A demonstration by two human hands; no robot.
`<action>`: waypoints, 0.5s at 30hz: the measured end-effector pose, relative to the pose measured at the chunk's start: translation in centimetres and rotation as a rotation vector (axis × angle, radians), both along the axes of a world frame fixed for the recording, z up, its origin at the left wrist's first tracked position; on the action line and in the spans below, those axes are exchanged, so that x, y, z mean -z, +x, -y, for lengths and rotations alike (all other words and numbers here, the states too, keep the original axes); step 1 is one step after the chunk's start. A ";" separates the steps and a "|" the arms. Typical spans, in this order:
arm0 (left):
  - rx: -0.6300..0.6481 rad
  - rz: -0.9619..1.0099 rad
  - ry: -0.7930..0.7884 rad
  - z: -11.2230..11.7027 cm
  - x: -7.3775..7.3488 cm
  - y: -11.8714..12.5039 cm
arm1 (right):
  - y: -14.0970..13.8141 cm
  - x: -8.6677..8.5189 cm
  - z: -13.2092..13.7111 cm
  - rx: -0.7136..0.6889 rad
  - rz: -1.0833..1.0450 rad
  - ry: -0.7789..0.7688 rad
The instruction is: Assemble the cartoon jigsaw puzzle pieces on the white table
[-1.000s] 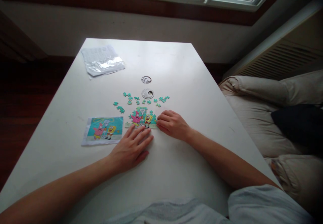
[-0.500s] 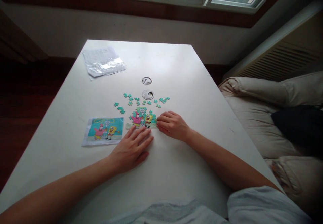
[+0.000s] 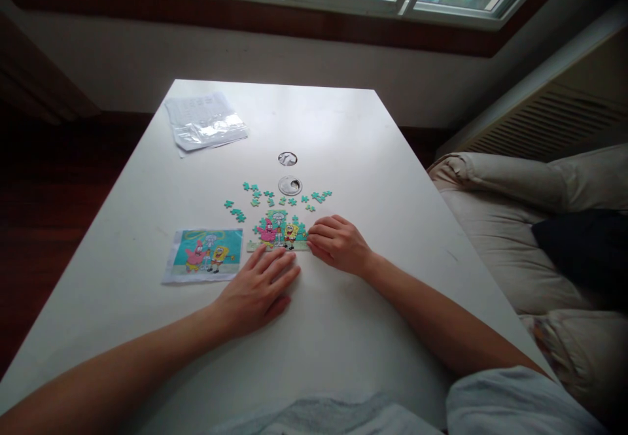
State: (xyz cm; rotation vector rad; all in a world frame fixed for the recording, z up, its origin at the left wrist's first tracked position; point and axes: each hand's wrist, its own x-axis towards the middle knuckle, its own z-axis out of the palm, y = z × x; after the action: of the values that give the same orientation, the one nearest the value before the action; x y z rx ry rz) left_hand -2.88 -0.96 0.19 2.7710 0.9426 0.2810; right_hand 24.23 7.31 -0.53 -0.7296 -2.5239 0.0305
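Observation:
A partly assembled jigsaw puzzle (image 3: 279,230) with pink, pale and yellow cartoon figures lies on the white table (image 3: 383,330). My left hand (image 3: 260,284) rests flat with its fingers stretched out, the fingertips at the puzzle's lower edge. At the puzzle's right edge, my right hand (image 3: 338,244) has its fingers curled and pressed together; whatever they may hold is hidden. Loose teal puzzle pieces (image 3: 256,194) are scattered in an arc beyond the puzzle. Left of the puzzle lies a reference picture (image 3: 205,255) of the same figures.
Papers in a clear plastic sleeve (image 3: 206,122) lie at the table's far left. Two round fittings, a nearer grommet (image 3: 290,186) and a farther hole (image 3: 287,158), sit in the tabletop. A beige sofa (image 3: 481,226) with a dark cushion (image 3: 583,252) stands along the right side.
The whole view has shifted slightly, so everything appears a little right and lower. Both hands keep nearly the same position at the puzzle.

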 end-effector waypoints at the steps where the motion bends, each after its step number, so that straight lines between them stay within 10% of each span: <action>1: -0.001 0.001 -0.001 0.0 0.0 0.0 | 0.0 0.0 -0.1 0.001 0.011 -0.011; 15: -0.005 0.012 -0.015 -0.1 0.2 0.0 | 0.0 0.2 -0.3 -0.019 0.028 -0.120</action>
State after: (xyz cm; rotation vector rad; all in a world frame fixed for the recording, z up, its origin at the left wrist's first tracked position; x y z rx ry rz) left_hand -2.87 -0.91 0.04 2.7502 0.9454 0.2899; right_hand 24.20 7.58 -0.71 -0.7581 -2.5730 0.1806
